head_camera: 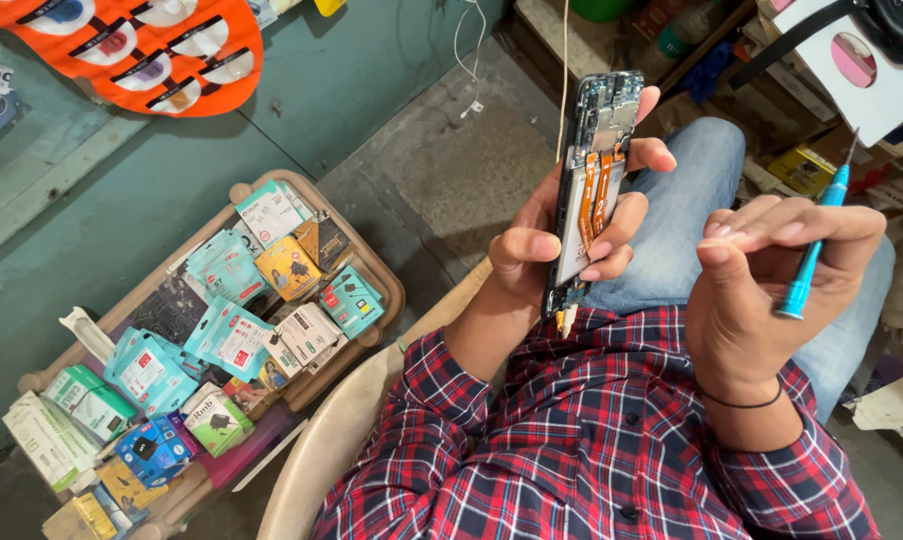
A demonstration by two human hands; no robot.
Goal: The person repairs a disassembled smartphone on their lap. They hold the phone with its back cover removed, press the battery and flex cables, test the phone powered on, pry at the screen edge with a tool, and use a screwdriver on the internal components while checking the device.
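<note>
Two hands up over the lap, plaid sleeves nearest the camera. Right hand (762, 275) is curled shut round a blue screwdriver (815, 245), tip pointing up and away, well apart from the work. Left hand (572, 235) grips an opened phone (592, 180) upright, back cover off, thumb on one edge, fingers wrapped across the battery and the orange flex cables (594, 195). Phone sits above the knee in jeans, just left of the driver hand.

Step in hand, as I read it: a pause mid-teardown, inspecting the board w/ the tool held ready, not engaged. Next move prob. needs the tip swung over and seated square in a screw head, phone held steady, w/o nicking the flex.

Further off, low left: a tray (387, 285) heaped w/ small accessory boxes, on a concrete floor.
</note>
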